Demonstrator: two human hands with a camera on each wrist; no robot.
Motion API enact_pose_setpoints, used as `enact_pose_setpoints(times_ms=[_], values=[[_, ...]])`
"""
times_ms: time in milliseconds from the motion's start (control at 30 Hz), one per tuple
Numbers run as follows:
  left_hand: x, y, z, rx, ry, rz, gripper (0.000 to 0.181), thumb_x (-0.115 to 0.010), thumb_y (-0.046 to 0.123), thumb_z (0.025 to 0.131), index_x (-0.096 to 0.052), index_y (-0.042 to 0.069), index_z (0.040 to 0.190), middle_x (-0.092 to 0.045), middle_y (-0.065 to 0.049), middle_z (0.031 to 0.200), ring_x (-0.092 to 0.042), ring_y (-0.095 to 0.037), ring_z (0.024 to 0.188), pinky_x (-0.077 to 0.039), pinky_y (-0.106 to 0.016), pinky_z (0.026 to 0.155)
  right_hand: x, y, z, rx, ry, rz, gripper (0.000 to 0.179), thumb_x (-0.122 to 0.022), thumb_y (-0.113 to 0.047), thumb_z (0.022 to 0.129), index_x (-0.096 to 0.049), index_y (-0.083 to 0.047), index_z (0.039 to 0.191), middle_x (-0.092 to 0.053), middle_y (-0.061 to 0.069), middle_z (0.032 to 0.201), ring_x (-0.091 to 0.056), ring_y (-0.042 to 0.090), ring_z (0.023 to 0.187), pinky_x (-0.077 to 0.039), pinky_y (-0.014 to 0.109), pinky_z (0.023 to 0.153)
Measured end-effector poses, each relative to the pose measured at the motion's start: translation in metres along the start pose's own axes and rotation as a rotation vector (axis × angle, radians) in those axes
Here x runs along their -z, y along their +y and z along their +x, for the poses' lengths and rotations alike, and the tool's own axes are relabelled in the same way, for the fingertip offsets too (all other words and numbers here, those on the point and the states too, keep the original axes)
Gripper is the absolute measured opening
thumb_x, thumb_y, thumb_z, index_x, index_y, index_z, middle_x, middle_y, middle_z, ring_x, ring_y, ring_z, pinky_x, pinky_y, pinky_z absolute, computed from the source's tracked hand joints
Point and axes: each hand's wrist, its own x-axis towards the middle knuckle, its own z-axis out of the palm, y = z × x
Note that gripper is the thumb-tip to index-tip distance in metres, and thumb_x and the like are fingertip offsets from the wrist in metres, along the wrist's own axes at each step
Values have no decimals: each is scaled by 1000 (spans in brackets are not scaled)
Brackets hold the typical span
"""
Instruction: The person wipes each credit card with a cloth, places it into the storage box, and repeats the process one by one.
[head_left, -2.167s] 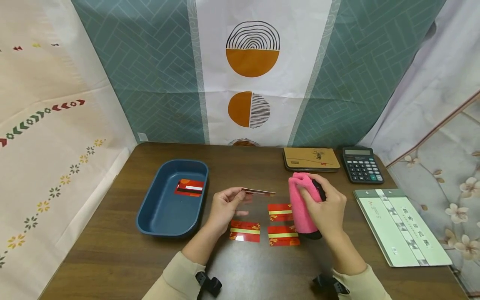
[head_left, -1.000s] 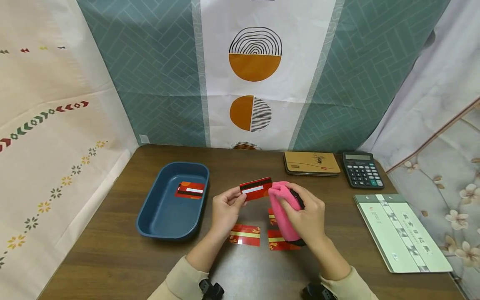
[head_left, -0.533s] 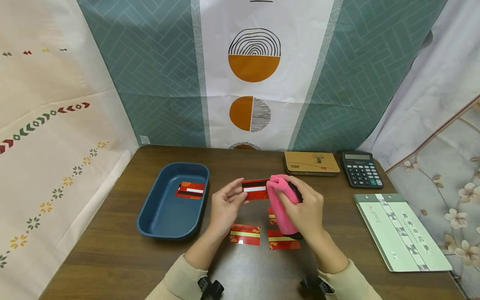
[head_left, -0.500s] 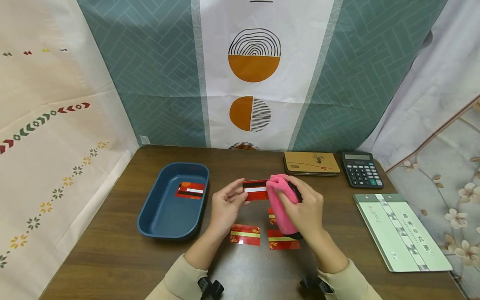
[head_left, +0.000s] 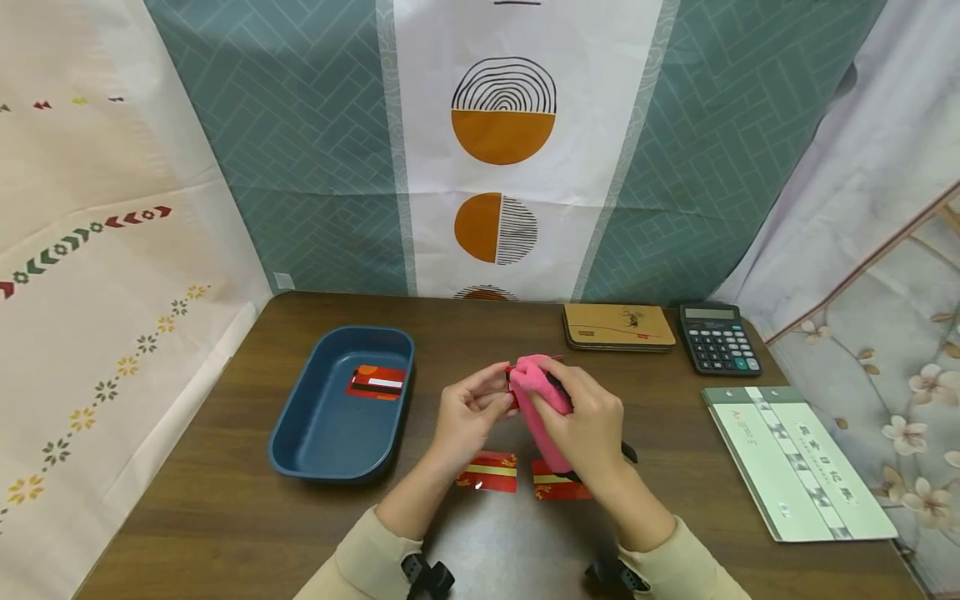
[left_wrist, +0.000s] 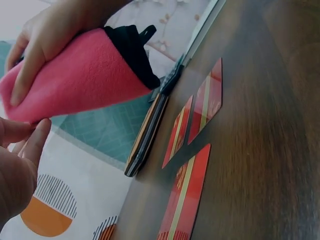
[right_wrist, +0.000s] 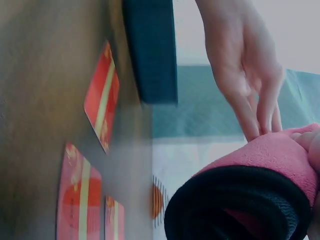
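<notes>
Above the middle of the table, my left hand (head_left: pixel 465 412) pinches the left end of a red card (head_left: pixel 513 402). Most of that card is hidden by a folded pink cloth (head_left: pixel 537 404) with black trim, which my right hand (head_left: pixel 588 421) grips around it. In the right wrist view, the rolled dark end of the cloth (right_wrist: pixel 235 200) faces the camera. On the table below lie red cards with a yellow stripe, one at the left (head_left: pixel 487 472) and another (head_left: pixel 558 482) partly under the cloth; a third card (left_wrist: pixel 178 132) shows in the left wrist view.
A blue tray (head_left: pixel 288 442) on the left has one red card (head_left: pixel 377 382) with a black band in it. At the back right are a tan box-like case (head_left: pixel 618 325) and a black calculator (head_left: pixel 720 339). A pale green notebook (head_left: pixel 795 462) lies along the right.
The held card, edge-on and then fully visible earlier, is now mostly covered by the cloth. My right hand and the cloth have moved left over it, while my left hand has shifted slightly right.
</notes>
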Motion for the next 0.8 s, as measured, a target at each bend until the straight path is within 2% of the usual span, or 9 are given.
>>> enact_pose_setpoints(times_ms=[67, 233, 400, 633, 800], values=[[-1, 0, 0, -2, -4, -10, 45, -64, -15, 90, -60, -8, 134, -67, -29, 115, -73, -20, 96, -62, -39, 79, 0, -1, 1, 28, 0, -1, 47, -92, -10, 70, -72, -3, 113, -72, 13, 87, -69, 24, 64, -60, 39, 52], [0, -1, 1, 1, -3, -27, 46, -66, -15, 89, -60, -8, 134, -68, -29, 113, -74, -21, 96, -62, -39, 78, 1, 0, 5, 12, 27, -18, 47, -93, -7, 69, -73, -3, 112, -73, 15, 88, -70, 28, 68, -62, 43, 56], [0, -1, 2, -6, -14, -44, 44, -64, -17, 90, -58, -12, 133, -68, -30, 113, -73, -20, 95, -62, -41, 79, 1, -1, 3, 74, -18, 9, 45, -93, -11, 70, -72, -2, 110, -72, 13, 87, -70, 25, 68, -61, 39, 55], [0, 2, 1, 22, 60, -44, 42, -67, -15, 89, -62, -9, 130, -70, -28, 108, -75, -27, 93, -63, -39, 74, 4, 9, 4, -3, 98, -48, 45, -91, -6, 70, -74, -4, 112, -74, 15, 90, -71, 29, 71, -61, 46, 58], [-1, 1, 2, 9, 19, -57, 41, -65, -16, 90, -60, -12, 130, -69, -29, 110, -74, -20, 92, -63, -39, 77, -1, 3, -2, 92, 53, 11, 34, -81, -28, 88, -73, -3, 110, -72, 13, 86, -71, 25, 67, -61, 41, 56]])
